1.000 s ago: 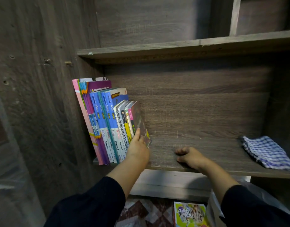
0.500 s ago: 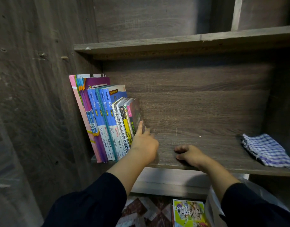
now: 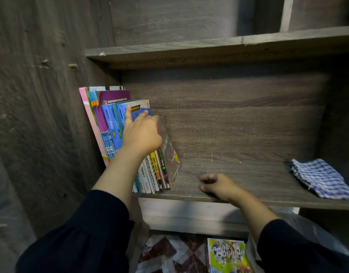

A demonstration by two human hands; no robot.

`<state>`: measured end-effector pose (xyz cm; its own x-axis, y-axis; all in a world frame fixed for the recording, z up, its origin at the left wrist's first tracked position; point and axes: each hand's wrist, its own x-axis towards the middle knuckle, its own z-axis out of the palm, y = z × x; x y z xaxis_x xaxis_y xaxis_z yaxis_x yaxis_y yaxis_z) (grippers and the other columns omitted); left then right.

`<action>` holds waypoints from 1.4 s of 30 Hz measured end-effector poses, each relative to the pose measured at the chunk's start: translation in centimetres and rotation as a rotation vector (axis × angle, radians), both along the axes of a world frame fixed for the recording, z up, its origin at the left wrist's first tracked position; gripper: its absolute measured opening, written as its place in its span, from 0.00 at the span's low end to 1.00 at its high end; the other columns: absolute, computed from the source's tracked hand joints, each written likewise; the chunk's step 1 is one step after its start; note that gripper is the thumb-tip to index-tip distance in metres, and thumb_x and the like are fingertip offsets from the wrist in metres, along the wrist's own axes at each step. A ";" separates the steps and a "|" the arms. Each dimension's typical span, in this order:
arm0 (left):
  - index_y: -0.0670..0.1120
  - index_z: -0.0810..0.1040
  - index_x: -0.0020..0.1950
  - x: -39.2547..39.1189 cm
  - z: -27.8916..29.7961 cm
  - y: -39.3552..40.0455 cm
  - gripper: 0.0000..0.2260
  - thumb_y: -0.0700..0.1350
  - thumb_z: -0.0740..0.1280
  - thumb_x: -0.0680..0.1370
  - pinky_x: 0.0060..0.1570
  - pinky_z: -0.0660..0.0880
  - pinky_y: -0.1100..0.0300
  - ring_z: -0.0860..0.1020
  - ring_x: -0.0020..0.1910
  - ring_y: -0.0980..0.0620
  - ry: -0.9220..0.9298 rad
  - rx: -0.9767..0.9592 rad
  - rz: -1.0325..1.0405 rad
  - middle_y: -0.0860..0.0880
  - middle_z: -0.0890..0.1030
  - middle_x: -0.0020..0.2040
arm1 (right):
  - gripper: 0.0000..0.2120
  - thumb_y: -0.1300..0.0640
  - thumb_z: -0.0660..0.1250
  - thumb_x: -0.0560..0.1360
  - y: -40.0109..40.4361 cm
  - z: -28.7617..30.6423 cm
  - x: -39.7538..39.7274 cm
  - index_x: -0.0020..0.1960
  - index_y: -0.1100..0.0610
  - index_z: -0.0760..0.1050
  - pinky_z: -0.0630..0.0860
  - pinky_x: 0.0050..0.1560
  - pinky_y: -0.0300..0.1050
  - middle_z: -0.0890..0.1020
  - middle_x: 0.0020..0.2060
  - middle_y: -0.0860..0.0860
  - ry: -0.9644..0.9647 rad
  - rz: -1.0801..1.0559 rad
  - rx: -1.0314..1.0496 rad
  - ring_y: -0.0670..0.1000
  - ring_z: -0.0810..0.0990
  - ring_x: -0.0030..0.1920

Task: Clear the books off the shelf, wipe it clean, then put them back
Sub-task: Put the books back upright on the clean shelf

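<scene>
A row of upright books point(image 3: 110, 123) leans against the left wall of the wooden shelf point(image 3: 248, 174): tall pink, purple and blue ones, then smaller spiral-bound and thin ones on the right. My left hand point(image 3: 141, 134) lies against the top of the smaller books, with the thumb straight up on a blue cover and the fingers stretched over their upper edges. My right hand point(image 3: 219, 186) rests on the shelf's front edge and holds nothing. A blue-and-white checked cloth point(image 3: 321, 178) lies crumpled at the shelf's right end.
Another shelf board point(image 3: 209, 46) runs close above. The wooden side panel point(image 3: 41, 115) closes off the left. Below the shelf lie a green-covered book point(image 3: 226, 255) and a brown patterned cover point(image 3: 169, 253).
My left hand has moved from the foot of the rightmost books up to their tops. The right hand has stayed on the shelf edge.
</scene>
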<state>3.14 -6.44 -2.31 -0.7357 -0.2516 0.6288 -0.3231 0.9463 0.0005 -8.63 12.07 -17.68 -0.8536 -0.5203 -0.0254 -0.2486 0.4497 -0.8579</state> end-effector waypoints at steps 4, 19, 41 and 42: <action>0.51 0.74 0.64 -0.2 0.4 -0.5 0.15 0.48 0.62 0.78 0.70 0.28 0.47 0.68 0.72 0.51 -0.016 -0.072 0.017 0.45 0.76 0.66 | 0.22 0.41 0.66 0.73 -2.0 -0.6 0.5 0.66 0.40 0.71 0.39 0.74 0.60 0.75 0.64 0.40 0.216 0.012 0.247 0.45 0.66 0.69; 0.57 0.76 0.63 -1.0 1.1 -3.6 0.14 0.44 0.60 0.80 0.72 0.28 0.49 0.66 0.73 0.51 0.085 0.057 -0.056 0.54 0.84 0.48 | 0.24 0.40 0.61 0.75 -6.8 -0.1 1.0 0.70 0.32 0.61 0.31 0.69 0.66 0.66 0.73 0.46 0.349 0.103 0.271 0.47 0.58 0.76; 0.54 0.76 0.64 0.0 1.2 -2.6 0.13 0.49 0.57 0.82 0.67 0.24 0.48 0.62 0.74 0.56 -0.046 -0.080 0.013 0.50 0.72 0.71 | 0.25 0.39 0.60 0.76 -6.8 0.1 1.4 0.71 0.34 0.59 0.30 0.68 0.67 0.65 0.74 0.45 0.380 0.122 0.299 0.47 0.56 0.76; 0.54 0.76 0.64 0.0 1.1 -2.5 0.13 0.49 0.57 0.82 0.66 0.24 0.48 0.62 0.74 0.56 -0.040 -0.081 0.018 0.51 0.72 0.70 | 0.25 0.39 0.59 0.76 -6.7 0.1 1.5 0.72 0.34 0.58 0.30 0.68 0.67 0.65 0.74 0.45 0.380 0.126 0.306 0.47 0.55 0.76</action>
